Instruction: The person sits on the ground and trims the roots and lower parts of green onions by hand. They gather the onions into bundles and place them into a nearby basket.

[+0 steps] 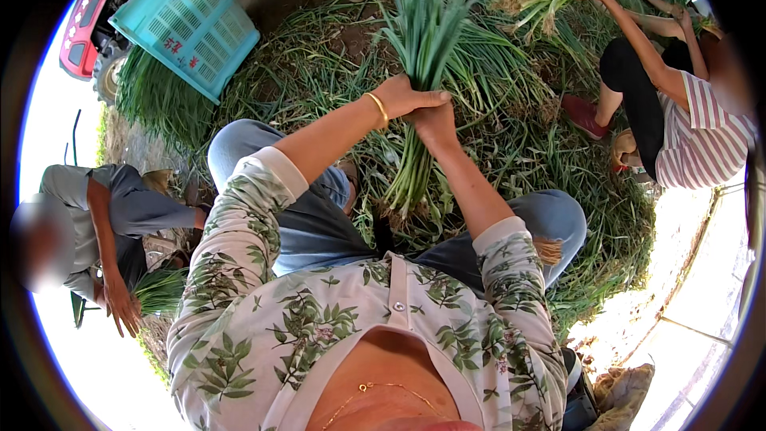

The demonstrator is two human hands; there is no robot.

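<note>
Both my hands are closed around one bunch of green onions [419, 48] in front of my knees. My left hand [400, 99], with a gold bangle at its wrist, wraps the middle of the bunch, its thumb lying across the other hand. Just below and to the right, my right hand [435, 126] grips the same stalks. The dark green leaves fan out away from me, and the pale stems with their roots hang towards my lap. More green onions [488, 66] lie on the ground just beyond and to the right of my hands.
Cut leaves [502, 161] litter the ground around my legs. A turquoise plastic crate [185, 21] tilts over piled green onions [158, 93] at upper left. A seated person [688, 114] at right holds another bunch [544, 0]; a person [114, 215] sits at left. A red vehicle [90, 24] stands behind the crate.
</note>
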